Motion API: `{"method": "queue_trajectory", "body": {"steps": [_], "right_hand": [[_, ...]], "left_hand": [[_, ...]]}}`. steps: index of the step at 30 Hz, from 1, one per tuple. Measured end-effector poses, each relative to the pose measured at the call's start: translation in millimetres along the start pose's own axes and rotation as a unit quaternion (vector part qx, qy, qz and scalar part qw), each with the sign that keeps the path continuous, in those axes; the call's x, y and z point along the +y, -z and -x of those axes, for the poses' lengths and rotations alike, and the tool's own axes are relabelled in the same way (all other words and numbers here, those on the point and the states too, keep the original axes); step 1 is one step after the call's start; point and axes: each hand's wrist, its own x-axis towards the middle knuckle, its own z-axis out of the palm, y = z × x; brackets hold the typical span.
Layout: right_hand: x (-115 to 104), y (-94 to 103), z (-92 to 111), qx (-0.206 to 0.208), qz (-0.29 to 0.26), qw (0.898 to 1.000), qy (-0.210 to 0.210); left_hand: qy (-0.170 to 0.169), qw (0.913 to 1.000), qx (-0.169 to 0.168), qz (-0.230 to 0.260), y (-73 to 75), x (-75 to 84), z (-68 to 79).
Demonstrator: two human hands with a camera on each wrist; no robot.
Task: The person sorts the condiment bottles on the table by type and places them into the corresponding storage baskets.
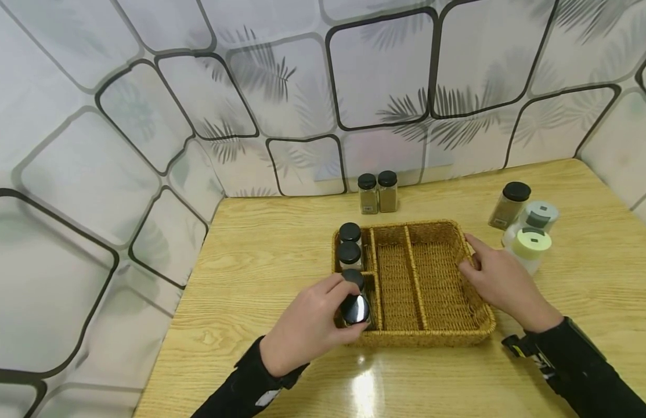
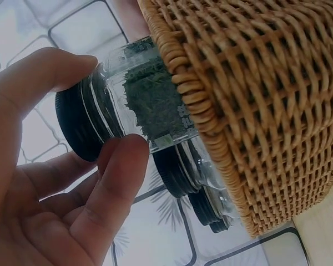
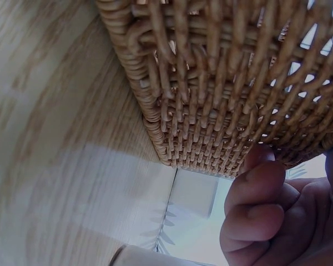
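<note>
My left hand (image 1: 314, 316) pinches a glass jar of dried green herbs (image 2: 155, 102) by its black lid (image 1: 356, 309). The jar is partly below the rim of the wicker basket (image 1: 422, 339), in the front-left compartment. Right behind it, in the same column, stands another black-lidded jar (image 1: 352, 280). Two more jars (image 1: 350, 254) occupy the back-left compartment. My right hand (image 1: 505, 284) grips the basket's right side, its curled fingers (image 3: 255, 221) against the outer weave in the right wrist view.
Two black-lidded jars (image 1: 377, 194) stand behind the basket near the patterned wall covering. To its right are a black-lidded jar (image 1: 509, 206), a bottle with a pale grey cap (image 1: 541, 213) and one with a yellow-green cap (image 1: 531, 244). Two long basket compartments show bare weave.
</note>
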Motion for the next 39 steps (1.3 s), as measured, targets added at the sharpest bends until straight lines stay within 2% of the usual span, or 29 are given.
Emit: {"method": "queue_trajectory", "body": {"steps": [23, 39], "right_hand": [[-1.0, 0.8, 0.0, -0.006, -0.003, 1.0, -0.007], [0.2, -0.2, -0.7, -0.005, -0.001, 1.0, -0.006]], "left_hand": [[0.006, 0.9997, 0.012, -0.02, -17.0, -4.2, 7.3], [0.041, 0.9991, 0.007, 0.001, -18.7, -3.6, 10.3]]}}
